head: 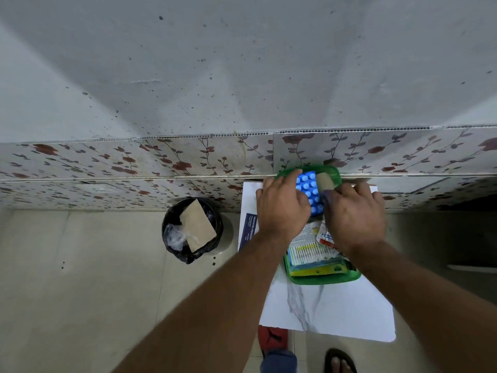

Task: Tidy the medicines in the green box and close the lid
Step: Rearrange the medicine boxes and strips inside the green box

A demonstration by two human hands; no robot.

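Observation:
The green box (326,279) stands open on a small white table (330,313). Its near half is packed with a cotton swab pack (305,254), sachets (324,235) and flat cartons. At the far end the green lid (329,170) rests against the wall, with a brown tape roll (325,181) in front of it. A blue blister pack (308,189) lies over the far half of the box. My left hand (282,208) grips its left edge. My right hand (355,214) pinches its right edge with thumb and fingers. Both hands hide what is beneath them.
A dark blue dressing carton (247,230) lies on the table's left edge beside my left wrist. A black-lined bin (192,230) with cardboard stands on the floor to the left. A floral wall panel (161,162) runs behind. A sandalled foot (339,362) is below the table.

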